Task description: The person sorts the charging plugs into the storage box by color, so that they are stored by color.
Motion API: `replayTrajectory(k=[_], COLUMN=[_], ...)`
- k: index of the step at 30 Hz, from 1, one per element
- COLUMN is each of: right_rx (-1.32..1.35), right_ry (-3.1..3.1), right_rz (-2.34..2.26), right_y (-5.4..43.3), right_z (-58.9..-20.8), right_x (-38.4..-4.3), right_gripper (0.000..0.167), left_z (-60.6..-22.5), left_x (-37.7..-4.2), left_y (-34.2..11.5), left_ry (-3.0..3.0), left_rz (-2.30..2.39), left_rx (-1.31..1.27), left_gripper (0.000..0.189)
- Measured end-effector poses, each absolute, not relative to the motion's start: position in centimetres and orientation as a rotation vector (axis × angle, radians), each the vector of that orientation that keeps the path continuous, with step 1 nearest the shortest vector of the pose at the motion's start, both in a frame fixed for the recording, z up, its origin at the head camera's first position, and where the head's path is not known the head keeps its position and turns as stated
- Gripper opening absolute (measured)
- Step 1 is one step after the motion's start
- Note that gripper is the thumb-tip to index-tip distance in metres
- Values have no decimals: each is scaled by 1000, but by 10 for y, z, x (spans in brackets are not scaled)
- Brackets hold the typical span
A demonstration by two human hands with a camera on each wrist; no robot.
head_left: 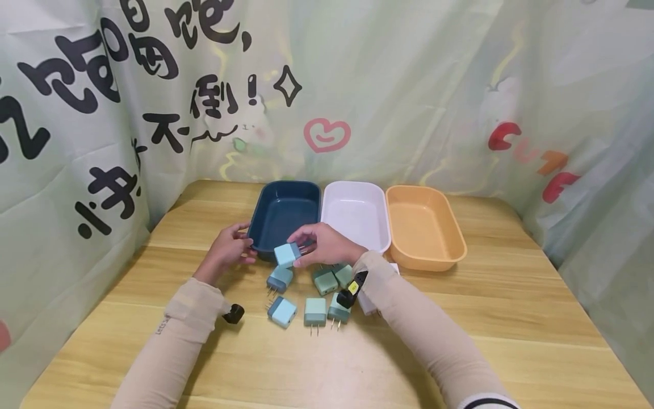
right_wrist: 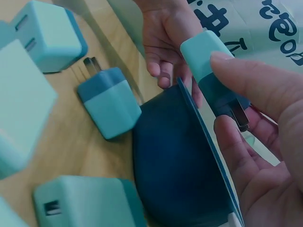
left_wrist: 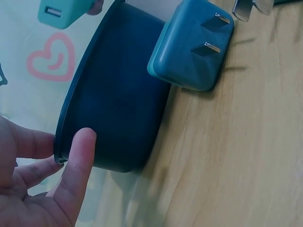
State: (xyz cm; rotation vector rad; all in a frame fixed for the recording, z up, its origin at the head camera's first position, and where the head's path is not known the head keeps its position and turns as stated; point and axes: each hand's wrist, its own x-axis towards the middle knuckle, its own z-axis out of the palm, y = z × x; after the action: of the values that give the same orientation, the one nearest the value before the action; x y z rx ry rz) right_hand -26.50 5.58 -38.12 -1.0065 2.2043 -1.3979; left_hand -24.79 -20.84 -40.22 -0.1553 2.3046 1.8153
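My right hand [head_left: 329, 244] pinches a two-tone blue USB charger [head_left: 287, 255] between thumb and fingers, over the front edge of the navy tray [head_left: 258, 213]. In the right wrist view, metal prongs [right_wrist: 240, 113] point out of its darker end. At the tray's front left corner is my left hand [head_left: 227, 250]; its fairly straight fingers [left_wrist: 84, 146] touch the rim and outer wall. Another blue charger [head_left: 279, 279] lies just below the held one, and a third blue charger [head_left: 282, 312] is nearer the front.
To the right of the navy tray stand a white tray [head_left: 356, 207] and an orange tray [head_left: 424, 227]. Several green chargers lie in front of them, among them one charger [head_left: 315, 312] with prongs toward the front. A printed curtain [head_left: 409, 85] hangs behind the wooden table [head_left: 511, 318].
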Motion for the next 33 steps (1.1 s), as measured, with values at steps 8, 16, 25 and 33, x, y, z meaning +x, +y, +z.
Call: replayTrajectory(k=[8,16,25,33], right_rx=[-950,-948,-890,-832], right_ry=[2252,2299,2329,2365], right_rz=[-1432,-1442,-1471,-1484], right_y=[54,52,46,41], right_z=[-381,-387,-387,-386], right_x=[-278,-293,-308,-318], right_gripper=[45,45,46,45], left_z=[-405,-408,-404,-403], left_x=[-248,-246,-245,-245], left_y=[-208,-206,-206,-207], left_ry=[2303,2289,2306,2314], left_rz=[1824,1826,1822,1825], left_rx=[-152,-175,-166,-160], left_gripper=[56,55,53,53])
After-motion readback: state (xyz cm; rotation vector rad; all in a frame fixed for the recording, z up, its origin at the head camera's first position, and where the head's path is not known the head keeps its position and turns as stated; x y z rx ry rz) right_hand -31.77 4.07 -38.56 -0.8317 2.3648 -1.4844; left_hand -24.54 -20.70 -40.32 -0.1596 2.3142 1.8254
